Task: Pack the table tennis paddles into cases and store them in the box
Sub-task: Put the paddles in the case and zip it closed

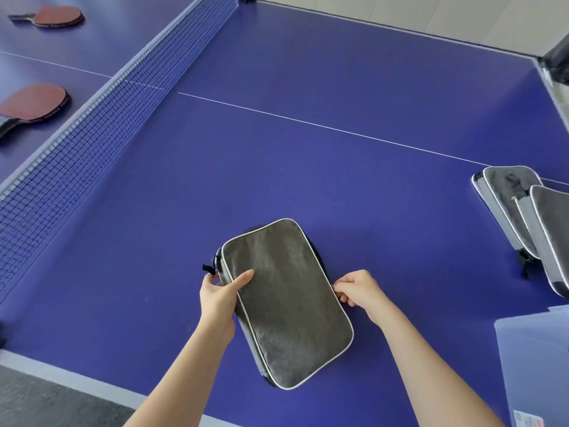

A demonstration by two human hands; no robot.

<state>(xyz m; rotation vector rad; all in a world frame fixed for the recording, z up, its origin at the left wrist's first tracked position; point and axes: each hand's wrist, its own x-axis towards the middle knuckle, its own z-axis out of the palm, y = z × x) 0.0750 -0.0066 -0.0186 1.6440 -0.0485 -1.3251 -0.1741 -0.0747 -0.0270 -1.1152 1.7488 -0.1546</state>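
Observation:
A grey paddle case (286, 306) with white piping lies flat on the blue table tennis table (308, 167), near the front edge. My left hand (220, 300) grips its left edge, thumb on top, beside a black zipper pull (208, 268). My right hand (357, 289) pinches the case's right edge with curled fingers. Two red paddles lie beyond the net, one at the far left (32, 106) and one at the top left (52, 16). What the case holds is hidden.
Two more grey cases (523, 217) lie overlapping at the right edge. A translucent plastic box (535, 365) sits at the lower right corner. The net (101, 118) runs diagonally across the left side. Grey floor shows at the bottom left.

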